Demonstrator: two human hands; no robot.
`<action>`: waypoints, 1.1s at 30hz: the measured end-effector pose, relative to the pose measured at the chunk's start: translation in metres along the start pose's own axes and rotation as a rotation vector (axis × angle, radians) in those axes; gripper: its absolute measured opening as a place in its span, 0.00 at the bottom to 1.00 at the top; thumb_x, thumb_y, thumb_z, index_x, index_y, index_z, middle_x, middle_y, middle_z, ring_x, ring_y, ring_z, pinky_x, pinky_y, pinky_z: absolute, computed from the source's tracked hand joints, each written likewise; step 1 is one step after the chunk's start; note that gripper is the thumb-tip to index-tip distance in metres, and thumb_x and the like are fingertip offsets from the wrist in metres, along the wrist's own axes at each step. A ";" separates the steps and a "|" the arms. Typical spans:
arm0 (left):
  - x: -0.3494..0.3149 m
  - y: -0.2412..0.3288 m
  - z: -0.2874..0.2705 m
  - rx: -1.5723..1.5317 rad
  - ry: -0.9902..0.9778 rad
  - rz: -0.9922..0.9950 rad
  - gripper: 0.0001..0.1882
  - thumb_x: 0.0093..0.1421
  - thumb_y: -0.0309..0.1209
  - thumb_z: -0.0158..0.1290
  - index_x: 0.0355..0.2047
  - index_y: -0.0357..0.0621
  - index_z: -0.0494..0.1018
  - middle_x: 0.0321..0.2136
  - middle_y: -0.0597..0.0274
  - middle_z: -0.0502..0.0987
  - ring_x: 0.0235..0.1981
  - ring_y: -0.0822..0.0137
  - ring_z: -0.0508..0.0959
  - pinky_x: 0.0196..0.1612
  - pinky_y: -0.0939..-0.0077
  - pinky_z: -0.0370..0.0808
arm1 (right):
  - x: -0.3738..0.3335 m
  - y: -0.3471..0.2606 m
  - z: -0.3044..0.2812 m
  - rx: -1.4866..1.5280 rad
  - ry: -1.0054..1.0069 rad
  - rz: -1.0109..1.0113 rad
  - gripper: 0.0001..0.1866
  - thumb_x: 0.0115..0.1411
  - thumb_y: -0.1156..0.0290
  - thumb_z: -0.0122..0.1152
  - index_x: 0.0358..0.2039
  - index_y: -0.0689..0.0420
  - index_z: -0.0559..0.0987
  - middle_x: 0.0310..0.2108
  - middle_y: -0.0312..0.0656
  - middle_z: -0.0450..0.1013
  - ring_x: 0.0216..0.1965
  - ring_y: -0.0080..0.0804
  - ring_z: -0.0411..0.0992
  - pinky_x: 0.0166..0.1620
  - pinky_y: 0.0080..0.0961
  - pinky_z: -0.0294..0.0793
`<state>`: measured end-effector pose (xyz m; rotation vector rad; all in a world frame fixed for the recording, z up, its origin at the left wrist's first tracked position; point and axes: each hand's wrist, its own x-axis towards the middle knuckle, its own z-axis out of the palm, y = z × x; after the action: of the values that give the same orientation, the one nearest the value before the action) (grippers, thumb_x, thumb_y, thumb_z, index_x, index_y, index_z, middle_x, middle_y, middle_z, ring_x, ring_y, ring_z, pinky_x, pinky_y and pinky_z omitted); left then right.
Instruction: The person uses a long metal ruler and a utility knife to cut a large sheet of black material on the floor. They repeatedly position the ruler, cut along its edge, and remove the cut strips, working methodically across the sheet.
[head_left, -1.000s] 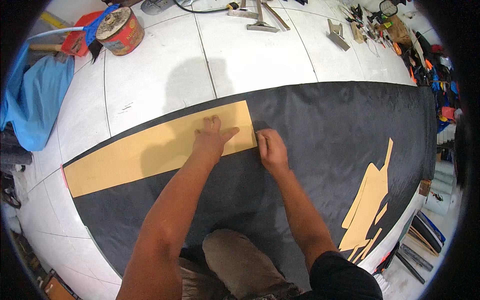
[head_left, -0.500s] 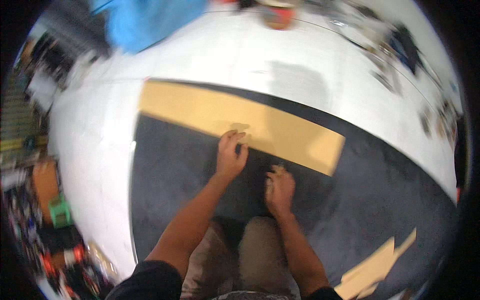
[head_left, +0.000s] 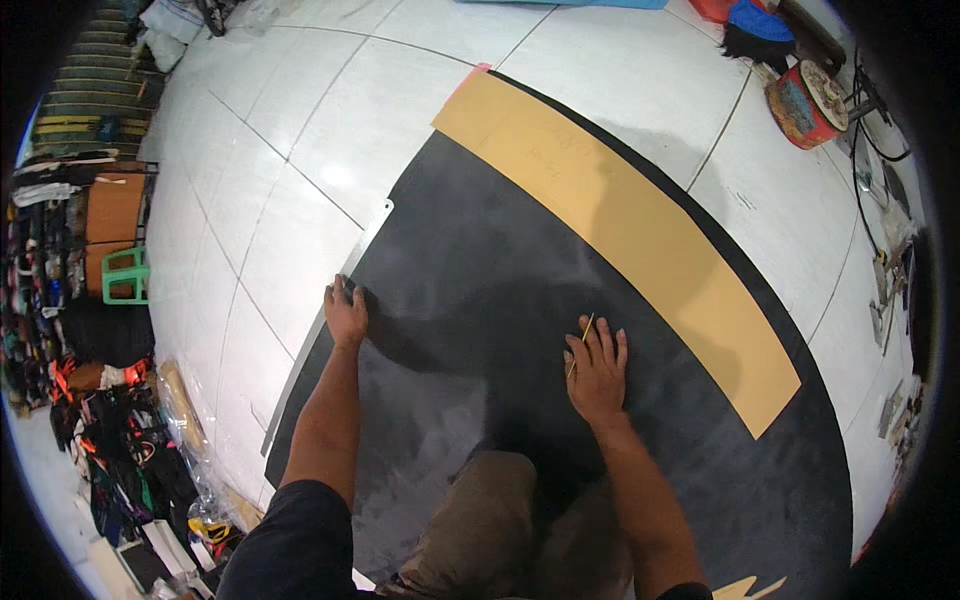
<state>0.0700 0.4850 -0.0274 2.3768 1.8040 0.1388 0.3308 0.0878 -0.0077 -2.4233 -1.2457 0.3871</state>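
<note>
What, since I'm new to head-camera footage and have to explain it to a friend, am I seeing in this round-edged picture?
There is no machine here, only a person's two bare hands. The picture comes from a wide fisheye camera worn on the head, looking down, so straight edges bend and the forearms enter from below. Left in the picture is the person's left.

A large black sheet lies on a white tiled floor. On the sheet lies a long tan strip, near its far edge. Along the left edge lies a flat metal bar.

The left hand has its fingers at that bar. The right hand rests over the sheet with a thin yellow stick between its fingers; I cannot tell exactly what it is.
</note>
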 end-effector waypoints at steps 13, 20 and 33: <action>-0.124 0.069 0.020 -0.023 -0.114 0.143 0.33 0.69 0.47 0.46 0.70 0.47 0.59 0.70 0.38 0.53 0.72 0.39 0.49 0.72 0.35 0.38 | 0.004 -0.011 0.009 -0.105 -0.022 0.074 0.15 0.62 0.64 0.64 0.49 0.50 0.80 0.66 0.41 0.65 0.71 0.45 0.55 0.71 0.63 0.47; -0.118 0.069 0.018 0.019 -0.115 0.129 0.33 0.68 0.45 0.46 0.70 0.48 0.59 0.70 0.40 0.53 0.72 0.41 0.48 0.72 0.38 0.37 | 0.014 -0.017 0.012 -0.067 0.001 0.049 0.13 0.61 0.65 0.65 0.46 0.51 0.80 0.63 0.42 0.68 0.68 0.46 0.61 0.69 0.63 0.51; -0.101 0.065 0.027 0.040 0.082 0.288 0.29 0.73 0.50 0.39 0.66 0.49 0.69 0.65 0.40 0.66 0.65 0.43 0.65 0.64 0.46 0.60 | 0.154 -0.135 0.089 -0.125 0.033 -0.246 0.22 0.65 0.60 0.52 0.58 0.48 0.77 0.68 0.34 0.65 0.73 0.36 0.54 0.75 0.56 0.39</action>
<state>0.1089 0.3692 -0.0406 2.6846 1.4974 0.2377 0.2854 0.3049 -0.0349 -2.3270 -1.5732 0.2026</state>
